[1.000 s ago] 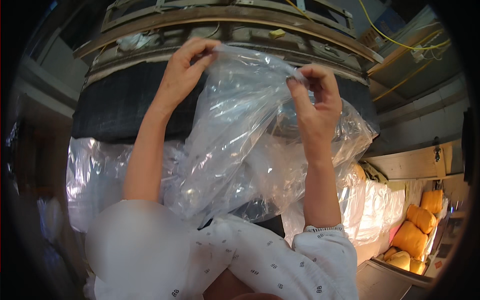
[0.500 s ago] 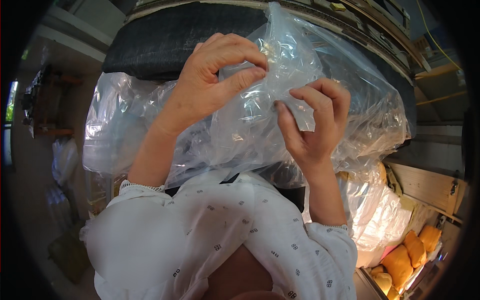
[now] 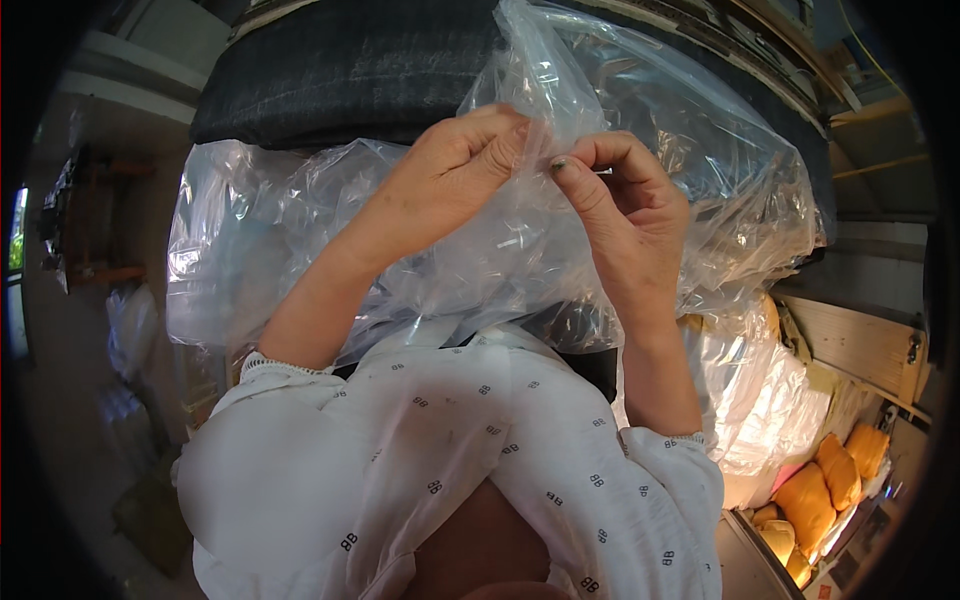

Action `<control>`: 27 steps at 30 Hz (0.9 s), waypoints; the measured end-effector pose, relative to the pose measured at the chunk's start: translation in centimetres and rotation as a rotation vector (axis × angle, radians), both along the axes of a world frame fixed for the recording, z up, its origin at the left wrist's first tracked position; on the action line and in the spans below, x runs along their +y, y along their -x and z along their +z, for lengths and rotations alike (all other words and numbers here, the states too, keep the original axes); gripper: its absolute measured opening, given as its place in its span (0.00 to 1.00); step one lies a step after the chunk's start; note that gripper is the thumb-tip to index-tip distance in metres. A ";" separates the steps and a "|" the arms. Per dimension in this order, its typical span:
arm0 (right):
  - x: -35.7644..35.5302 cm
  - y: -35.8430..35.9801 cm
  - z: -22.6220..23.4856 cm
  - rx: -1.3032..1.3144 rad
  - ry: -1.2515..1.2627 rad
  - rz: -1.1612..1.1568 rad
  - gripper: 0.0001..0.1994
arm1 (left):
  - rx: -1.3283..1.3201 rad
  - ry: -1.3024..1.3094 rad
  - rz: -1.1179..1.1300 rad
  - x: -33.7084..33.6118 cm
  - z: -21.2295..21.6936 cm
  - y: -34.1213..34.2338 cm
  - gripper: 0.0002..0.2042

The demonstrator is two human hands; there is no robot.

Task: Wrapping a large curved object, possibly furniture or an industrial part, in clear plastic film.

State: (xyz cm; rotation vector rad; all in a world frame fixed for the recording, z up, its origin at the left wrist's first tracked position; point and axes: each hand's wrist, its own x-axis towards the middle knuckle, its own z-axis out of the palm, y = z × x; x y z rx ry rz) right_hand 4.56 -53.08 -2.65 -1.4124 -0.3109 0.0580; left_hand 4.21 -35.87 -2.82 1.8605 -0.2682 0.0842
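A large clear plastic bag (image 3: 700, 120) spreads in crumpled folds across the surface before me and down toward my lap. Its gathered part rises between my two hands. My left hand (image 3: 455, 165) is closed, with thumb and fingers pinching the plastic at the gather. Just to the right, my right hand (image 3: 635, 205) is closed too, its thumb and index finger pressed on the same bunched film. The two sets of fingertips are a short way apart. The other fingers of my right hand curl toward the palm.
A dark padded roll (image 3: 340, 75) lies behind the bag, with a wooden frame beyond it. At the lower right are orange bundles (image 3: 805, 505), shiny plastic wrapping (image 3: 755, 400) and a wooden board (image 3: 850, 345). A dark rack (image 3: 100, 220) stands at the left.
Both hands have come closer together, and the right has moved up and inward onto the plastic. The gathered film between them has narrowed and shifted a little left.
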 end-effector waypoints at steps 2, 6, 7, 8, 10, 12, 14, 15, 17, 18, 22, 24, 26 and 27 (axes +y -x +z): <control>0.2 0.0 0.0 -0.099 0.045 -0.066 0.04 | 0.203 0.223 -0.160 0.1 0.1 0.3 0.09; 0.3 -0.2 0.4 -0.198 0.076 -0.069 0.04 | 0.250 0.420 -0.092 -0.5 0.8 1.0 0.09; 0.2 -0.1 0.6 -0.161 0.047 -0.056 0.03 | 0.200 0.453 -0.060 -0.4 0.8 1.1 0.09; 0.0 -0.1 0.8 -0.123 0.018 -0.044 0.03 | 0.149 0.486 -0.028 -0.3 0.9 1.1 0.08; -0.2 0.0 1.1 -0.117 -0.001 -0.019 0.03 | 0.126 0.483 -0.010 -0.6 0.9 1.2 0.08; -0.5 0.2 1.5 -0.114 -0.013 -0.002 0.02 | 0.102 0.486 -0.002 -0.9 1.0 1.1 0.07; -0.7 0.5 2.1 -0.024 -0.045 -0.026 0.02 | 0.124 0.509 -0.012 -1.2 1.2 0.9 0.06; -0.7 0.5 1.9 -0.034 -0.038 -0.053 0.02 | 0.109 0.500 0.078 -1.2 0.9 1.1 0.07; -1.6 -0.3 1.4 -0.221 0.068 0.019 0.02 | 0.085 0.539 0.167 -0.4 1.1 0.7 0.09; -2.6 -0.9 1.1 -0.237 0.085 -0.010 0.02 | 0.077 0.573 0.209 1.2 1.4 0.4 0.10; -6.0 -2.3 0.6 -0.143 0.026 -0.214 0.04 | 0.085 0.711 0.450 3.1 3.1 0.1 0.12; -6.0 -1.3 2.4 -0.155 0.094 -0.154 0.05 | 0.021 0.585 0.172 3.0 2.6 -0.3 0.13; -3.3 -0.4 3.7 -0.166 0.054 -0.083 0.07 | 0.024 0.530 0.109 0.7 2.5 -0.1 0.13; -2.2 -0.1 4.1 -0.160 0.069 -0.036 0.08 | 0.031 0.533 0.090 -0.4 2.5 0.2 0.13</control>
